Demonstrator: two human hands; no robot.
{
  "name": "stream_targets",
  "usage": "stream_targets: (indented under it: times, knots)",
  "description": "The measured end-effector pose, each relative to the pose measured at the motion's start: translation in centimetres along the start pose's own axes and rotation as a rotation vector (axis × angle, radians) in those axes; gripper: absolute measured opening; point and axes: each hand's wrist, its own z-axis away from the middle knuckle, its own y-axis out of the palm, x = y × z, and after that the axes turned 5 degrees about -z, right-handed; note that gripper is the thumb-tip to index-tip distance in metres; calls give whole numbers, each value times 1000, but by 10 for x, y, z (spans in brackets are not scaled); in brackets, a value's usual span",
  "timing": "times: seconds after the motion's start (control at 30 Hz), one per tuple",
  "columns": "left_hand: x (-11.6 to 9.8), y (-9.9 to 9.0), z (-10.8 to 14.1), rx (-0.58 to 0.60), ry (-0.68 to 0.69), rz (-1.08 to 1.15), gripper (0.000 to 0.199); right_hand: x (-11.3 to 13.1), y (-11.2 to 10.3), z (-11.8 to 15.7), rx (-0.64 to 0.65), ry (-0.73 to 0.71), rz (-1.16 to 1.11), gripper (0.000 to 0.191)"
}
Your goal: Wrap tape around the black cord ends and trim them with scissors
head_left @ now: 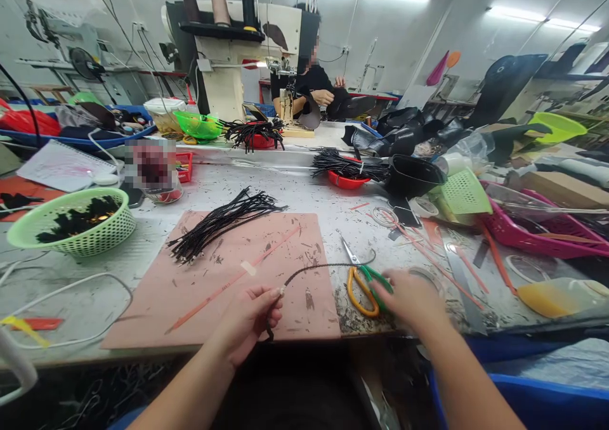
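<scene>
My left hand (261,309) is closed in a pinch on one end of a thin black braided cord (309,269), above the front of a pink mat. The rest of the cord runs right to a curled tip, passing over the scissors. My right hand (404,297), blurred by motion, is at the green handle of the scissors (360,284). Their other handle is orange and the blades point away from me, slightly parted. Whether my right fingers grip the handle cannot be made out. A bundle of similar black cords (223,221) lies across the back of the mat.
The pink mat (295,309) bears an orange strip (233,278). A green basket (95,243) of dark pieces stands left. Red bowls of black cords (349,179), a black bucket (413,175) and a magenta basket (523,236) stand beyond. Another person (318,94) sits behind the sewing machine (223,75).
</scene>
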Motion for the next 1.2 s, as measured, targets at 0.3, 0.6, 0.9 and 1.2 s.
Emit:
stream_targets:
  times: [0.3, 0.6, 0.9, 1.2]
  knots:
    - [-5, -5, 4, -64, 17, 73, 14, 10, 19, 19, -47, -101, 59, 42]
    - [-11, -9, 18, -36, 160, -10, 20, 21, 8, 29, 111, -114, -102, 63]
    - [-16, -4, 24, -83, 183, -21, 21, 54, 14, 66, 49, -277, -1031, 50]
    - [-17, -11, 30, -99, 205, -38, 20, 91, -17, 65, 339, -704, -1070, 41]
